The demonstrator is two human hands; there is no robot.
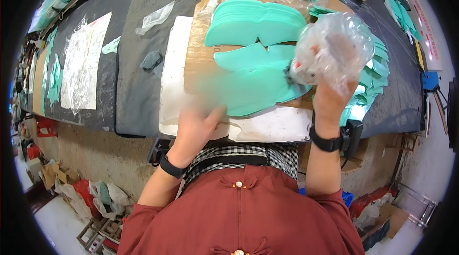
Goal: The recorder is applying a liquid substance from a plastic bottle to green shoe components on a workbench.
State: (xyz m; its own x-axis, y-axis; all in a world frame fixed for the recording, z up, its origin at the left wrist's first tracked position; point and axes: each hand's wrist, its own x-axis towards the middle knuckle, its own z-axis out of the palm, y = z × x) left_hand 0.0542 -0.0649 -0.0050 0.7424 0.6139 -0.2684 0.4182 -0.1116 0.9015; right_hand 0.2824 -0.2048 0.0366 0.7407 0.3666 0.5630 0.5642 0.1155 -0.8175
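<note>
Maroon cloth shirt (201, 221) is nearest. 2 hands are apart, grips unclear: left hand (193, 128) by thin, curved green sheets (253, 87) over a white slab (279, 128), right hand (332, 99) at a crumpled clear plastic bag (344, 39), whose folds could snag the sheets.

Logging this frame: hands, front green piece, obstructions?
Left hand at front green piece, contact unclear. Right hand at clear plastic bundle, fingers obscured. Bundle partly blocks view.

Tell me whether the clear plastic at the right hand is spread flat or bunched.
Bunched: the clear plastic bulges, wrinkled, at the right hand.
</note>
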